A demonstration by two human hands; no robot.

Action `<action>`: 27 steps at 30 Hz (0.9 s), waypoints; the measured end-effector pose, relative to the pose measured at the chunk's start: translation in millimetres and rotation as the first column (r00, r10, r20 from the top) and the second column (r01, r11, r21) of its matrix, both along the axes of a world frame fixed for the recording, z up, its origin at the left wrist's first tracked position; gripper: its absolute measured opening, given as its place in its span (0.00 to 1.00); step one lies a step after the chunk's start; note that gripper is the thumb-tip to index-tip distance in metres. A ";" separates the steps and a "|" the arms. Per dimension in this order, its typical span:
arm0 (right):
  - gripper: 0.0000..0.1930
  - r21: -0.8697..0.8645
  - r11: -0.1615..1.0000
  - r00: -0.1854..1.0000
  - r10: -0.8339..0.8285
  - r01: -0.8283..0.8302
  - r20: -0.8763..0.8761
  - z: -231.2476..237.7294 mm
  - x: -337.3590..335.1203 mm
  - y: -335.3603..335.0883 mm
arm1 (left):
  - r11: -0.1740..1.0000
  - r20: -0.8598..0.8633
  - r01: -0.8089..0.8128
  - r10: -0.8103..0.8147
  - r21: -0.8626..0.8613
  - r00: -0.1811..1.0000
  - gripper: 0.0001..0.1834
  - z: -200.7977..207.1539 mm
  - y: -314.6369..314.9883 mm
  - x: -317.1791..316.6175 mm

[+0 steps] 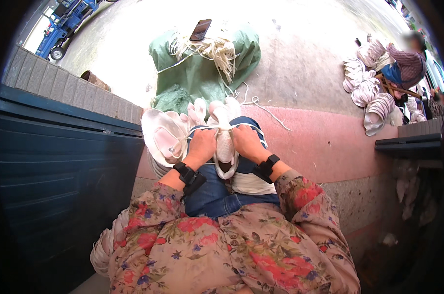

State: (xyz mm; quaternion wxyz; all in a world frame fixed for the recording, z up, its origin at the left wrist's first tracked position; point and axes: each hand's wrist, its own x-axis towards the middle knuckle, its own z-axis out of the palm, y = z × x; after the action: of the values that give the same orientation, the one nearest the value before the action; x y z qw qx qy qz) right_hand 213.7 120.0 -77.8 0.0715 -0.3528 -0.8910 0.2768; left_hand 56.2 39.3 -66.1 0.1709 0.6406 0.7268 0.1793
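Note:
A white shoe with a mesh upper sits between my knees, its opening toward me. White laces run across its front and out to both sides. My left hand is closed on a lace at the shoe's left side. Opposite it, my right hand grips a lace with bent fingers. The fingertips are partly hidden behind the knuckles. Beside my left knee stands a stack of pale shoe uppers. More white shoe parts lie just beyond my hands.
Ahead, a green cloth covers a support bearing a bundle of loose laces and a phone. A dark blue door stands at left. At far right, another person sits by stacked shoe uppers.

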 end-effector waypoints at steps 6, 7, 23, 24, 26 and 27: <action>0.07 -0.042 0.994 0.973 -0.106 0.099 -0.204 -9.4 6.8 3.9 | 0.974 -0.131 0.008 0.022 0.227 0.991 0.09 31.4 22.4 8.7; 0.06 -0.034 0.992 0.948 -0.129 0.125 -0.292 -8.8 6.6 0.3 | 0.974 -0.130 0.011 0.019 0.227 0.991 0.09 31.2 31.4 10.3; 0.07 0.138 0.990 0.999 0.030 -0.035 0.034 -1.3 -3.9 6.4 | 0.863 0.699 0.077 0.349 -0.500 0.625 0.25 27.5 114.3 4.7; 0.07 0.135 0.990 0.999 0.043 -0.046 0.024 6.5 -9.3 8.5 | 0.862 0.691 0.060 0.359 -0.503 0.627 0.25 28.8 109.4 -1.0; 0.04 0.322 0.927 0.968 0.123 -0.191 0.219 21.1 -13.6 15.4 | 0.892 0.706 -0.022 0.372 -0.451 0.603 0.23 29.2 104.7 -7.1; 0.04 0.335 0.919 0.957 0.119 -0.207 0.265 19.4 -15.8 21.1 | 0.906 0.703 -0.045 0.357 -0.421 0.615 0.22 32.1 103.6 -6.6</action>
State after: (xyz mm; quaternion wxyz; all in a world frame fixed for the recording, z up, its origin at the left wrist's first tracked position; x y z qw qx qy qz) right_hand 197.9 141.1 -58.5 0.0033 -0.2884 -0.9550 0.0699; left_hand 49.6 142.8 -33.9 0.5555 0.3729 0.6733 0.3146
